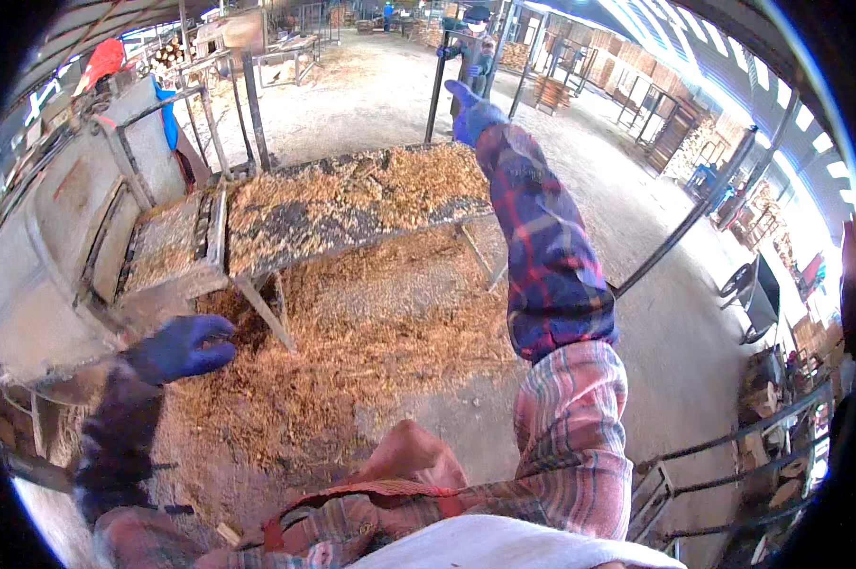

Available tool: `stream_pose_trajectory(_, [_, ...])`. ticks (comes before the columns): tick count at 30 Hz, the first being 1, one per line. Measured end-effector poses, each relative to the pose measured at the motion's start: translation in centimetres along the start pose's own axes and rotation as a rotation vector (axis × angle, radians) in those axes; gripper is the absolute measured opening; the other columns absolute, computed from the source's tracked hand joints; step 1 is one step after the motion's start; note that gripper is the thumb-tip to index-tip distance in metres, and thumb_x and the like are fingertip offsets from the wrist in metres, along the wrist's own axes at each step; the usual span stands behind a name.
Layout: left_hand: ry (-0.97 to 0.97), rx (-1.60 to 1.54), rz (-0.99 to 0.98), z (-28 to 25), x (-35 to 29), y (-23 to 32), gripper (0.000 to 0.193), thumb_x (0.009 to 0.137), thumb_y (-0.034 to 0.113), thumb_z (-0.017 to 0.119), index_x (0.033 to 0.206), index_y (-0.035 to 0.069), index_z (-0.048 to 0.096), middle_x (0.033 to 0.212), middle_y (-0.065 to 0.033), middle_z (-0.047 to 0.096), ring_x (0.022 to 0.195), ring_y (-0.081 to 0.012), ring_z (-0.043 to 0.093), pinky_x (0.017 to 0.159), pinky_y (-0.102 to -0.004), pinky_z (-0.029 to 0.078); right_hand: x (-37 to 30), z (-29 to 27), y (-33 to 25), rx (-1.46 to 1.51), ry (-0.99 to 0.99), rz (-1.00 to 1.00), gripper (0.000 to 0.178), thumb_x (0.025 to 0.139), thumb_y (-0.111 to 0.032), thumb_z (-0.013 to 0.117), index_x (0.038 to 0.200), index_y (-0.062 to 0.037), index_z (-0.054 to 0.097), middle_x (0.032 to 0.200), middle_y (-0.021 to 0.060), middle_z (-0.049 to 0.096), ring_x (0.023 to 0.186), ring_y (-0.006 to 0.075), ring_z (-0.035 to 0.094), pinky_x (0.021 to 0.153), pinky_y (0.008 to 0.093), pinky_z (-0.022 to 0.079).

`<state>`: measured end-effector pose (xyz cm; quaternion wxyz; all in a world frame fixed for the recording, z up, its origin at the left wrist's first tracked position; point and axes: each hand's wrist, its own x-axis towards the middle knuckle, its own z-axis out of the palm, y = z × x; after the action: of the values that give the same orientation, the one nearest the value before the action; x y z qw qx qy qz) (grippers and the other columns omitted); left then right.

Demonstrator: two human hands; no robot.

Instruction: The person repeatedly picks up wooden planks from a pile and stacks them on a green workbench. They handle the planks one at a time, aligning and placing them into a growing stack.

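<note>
In the wearer's head view, wood shavings (pixel 352 322) carpet the floor beneath a bench (pixel 320 211) strewn with more, set ahead beside a pale metal machine (pixel 48 242). A dark post (pixel 438 90) rises past the bench's far end; beyond stands a person (pixel 473 52) in dark clothing. A black cart (pixel 758 302) sits at right. The blue-gloved left hand (pixel 183 348) hovers near the machine, fingers loosely curved and parted. The right arm (pixel 546 237) stretches forward, its gloved right hand (pixel 473 112) extending one digit; whether the others grip anything cannot be told.
</note>
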<state>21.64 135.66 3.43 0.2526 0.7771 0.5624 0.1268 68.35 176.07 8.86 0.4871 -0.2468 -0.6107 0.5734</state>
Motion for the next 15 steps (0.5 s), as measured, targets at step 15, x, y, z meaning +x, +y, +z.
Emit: stream_pose_trajectory(15, [-0.219, 0.312, -0.654, 17.9, 54.8, -12.6, 0.097, 0.063, 0.052, 0.075, 0.134, 0.001, 0.035, 0.134, -0.0245, 0.04, 0.122, -0.0419, 0.042, 0.097, -0.053, 0.039, 39.7, -25.6, 25.8, -0.932, -0.053, -0.037, 0.051, 0.086, -0.023, 0.047, 0.136, -0.0126, 0.044, 0.07, 0.0005, 0.053, 0.055, 0.0132, 0.046, 0.049, 0.0306, 0.037])
